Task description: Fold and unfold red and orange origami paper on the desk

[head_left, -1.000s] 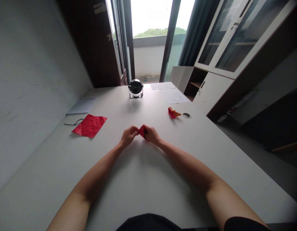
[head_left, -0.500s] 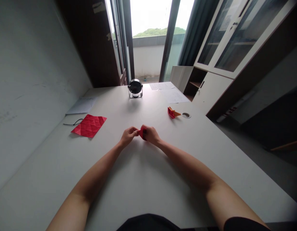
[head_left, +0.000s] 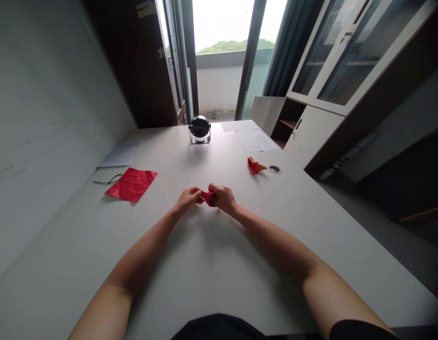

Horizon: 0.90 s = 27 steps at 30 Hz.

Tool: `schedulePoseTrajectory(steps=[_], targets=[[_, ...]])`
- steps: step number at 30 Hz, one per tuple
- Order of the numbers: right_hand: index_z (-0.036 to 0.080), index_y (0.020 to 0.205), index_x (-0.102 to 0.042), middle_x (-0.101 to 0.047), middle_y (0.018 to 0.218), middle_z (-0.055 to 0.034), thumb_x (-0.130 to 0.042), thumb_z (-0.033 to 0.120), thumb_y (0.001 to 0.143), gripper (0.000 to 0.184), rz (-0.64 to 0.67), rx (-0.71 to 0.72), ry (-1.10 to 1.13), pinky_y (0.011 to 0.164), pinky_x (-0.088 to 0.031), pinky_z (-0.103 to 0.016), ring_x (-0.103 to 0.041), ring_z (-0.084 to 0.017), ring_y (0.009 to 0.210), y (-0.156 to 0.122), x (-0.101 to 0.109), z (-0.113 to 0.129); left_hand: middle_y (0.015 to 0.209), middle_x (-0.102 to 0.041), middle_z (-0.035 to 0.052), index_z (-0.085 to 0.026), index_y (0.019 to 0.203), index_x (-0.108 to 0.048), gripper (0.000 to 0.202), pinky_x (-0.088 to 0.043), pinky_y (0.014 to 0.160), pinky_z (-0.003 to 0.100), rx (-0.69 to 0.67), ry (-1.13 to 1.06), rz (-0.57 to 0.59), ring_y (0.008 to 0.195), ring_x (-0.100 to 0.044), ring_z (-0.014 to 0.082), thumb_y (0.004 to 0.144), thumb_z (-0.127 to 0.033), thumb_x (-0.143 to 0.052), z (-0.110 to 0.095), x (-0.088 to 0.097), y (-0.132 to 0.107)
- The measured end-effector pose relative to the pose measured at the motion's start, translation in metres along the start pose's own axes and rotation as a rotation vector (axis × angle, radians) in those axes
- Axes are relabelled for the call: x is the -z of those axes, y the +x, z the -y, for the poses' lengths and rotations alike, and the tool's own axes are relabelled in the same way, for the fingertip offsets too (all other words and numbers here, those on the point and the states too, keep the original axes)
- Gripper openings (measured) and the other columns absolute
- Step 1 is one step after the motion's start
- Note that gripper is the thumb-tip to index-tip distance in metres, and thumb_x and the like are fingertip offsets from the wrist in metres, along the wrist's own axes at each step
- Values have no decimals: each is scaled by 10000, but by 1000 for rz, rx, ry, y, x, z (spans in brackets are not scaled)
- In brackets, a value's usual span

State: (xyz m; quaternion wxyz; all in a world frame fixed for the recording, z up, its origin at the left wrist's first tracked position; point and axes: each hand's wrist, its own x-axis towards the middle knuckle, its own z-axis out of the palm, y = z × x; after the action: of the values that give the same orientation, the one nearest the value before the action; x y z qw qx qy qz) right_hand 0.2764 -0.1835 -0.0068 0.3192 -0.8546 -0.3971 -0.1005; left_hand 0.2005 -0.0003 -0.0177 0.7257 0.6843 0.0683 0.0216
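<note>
A small folded red paper point(head_left: 209, 199) is held between my two hands above the middle of the white table. My left hand point(head_left: 189, 199) pinches its left tip between thumb and fingers. My right hand point(head_left: 223, 198) is closed around its right side, and my fingers hide part of the folds. To the left lies an opened red paper sheet point(head_left: 131, 184) covered in crease lines. Ahead on the right sits a folded red and orange paper figure point(head_left: 255, 165).
The white table point(head_left: 219, 264) stretches from me toward a glass door. A round black device on a silver stand point(head_left: 199, 130) stands at the far edge. Paper sheets point(head_left: 257, 140) lie at the back right, others point(head_left: 120, 155) at the left. A black cord point(head_left: 108, 181) touches the creased sheet. A cable hole point(head_left: 274, 169) is at the right.
My left hand has shifted slightly left, and more of the folded red paper shows between my hands. Both hands keep their hold.
</note>
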Motion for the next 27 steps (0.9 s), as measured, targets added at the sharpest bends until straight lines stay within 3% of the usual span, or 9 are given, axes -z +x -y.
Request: schedulePoseTrajectory(steps=[6, 11, 18, 23, 27], targets=[[238, 862, -633, -673, 714, 11, -565, 252, 814, 84, 48, -11, 66, 583, -283, -233, -491, -125, 581, 2, -1, -1, 783, -711, 78, -131, 883, -631, 376, -569, 664, 310, -13, 0, -20, 664, -686, 163, 793, -479, -739, 2, 2, 2], [234, 905, -608, -642, 670, 26, -536, 247, 818, 114, 40, -91, 182, 577, -316, -228, -496, -129, 569, 4, -3, -5, 829, -691, 48, -159, 1077, -558, 472, -542, 617, 274, -97, 22, -94, 661, -682, 151, 823, -537, -682, 2, -2, 4], [230, 936, -570, -653, 679, 21, -517, 284, 860, 107, -18, -152, 249, 569, -339, -230, -528, -139, 560, 6, -5, -7, 1020, -685, 70, -215, 1287, -454, 548, -528, 672, 271, -229, 202, -10, 801, -697, 170, 863, -500, -653, 1, -7, -1], [241, 957, -572, -674, 705, 21, -505, 258, 869, 111, -1, -148, 335, 582, -376, -230, -565, -142, 581, 5, -4, -2, 1062, -634, 59, -236, 1294, -463, 480, -506, 661, 269, -324, 336, -236, 764, -650, 144, 892, -445, -620, -4, -4, -4], [247, 936, -583, -676, 708, 19, -524, 238, 851, 104, 11, -138, 358, 599, -403, -240, -575, -149, 603, 4, -4, 0, 972, -603, 43, -220, 1046, -587, 266, -468, 638, 256, -458, 507, -358, 741, -588, 142, 852, -379, -676, -12, -4, -10]])
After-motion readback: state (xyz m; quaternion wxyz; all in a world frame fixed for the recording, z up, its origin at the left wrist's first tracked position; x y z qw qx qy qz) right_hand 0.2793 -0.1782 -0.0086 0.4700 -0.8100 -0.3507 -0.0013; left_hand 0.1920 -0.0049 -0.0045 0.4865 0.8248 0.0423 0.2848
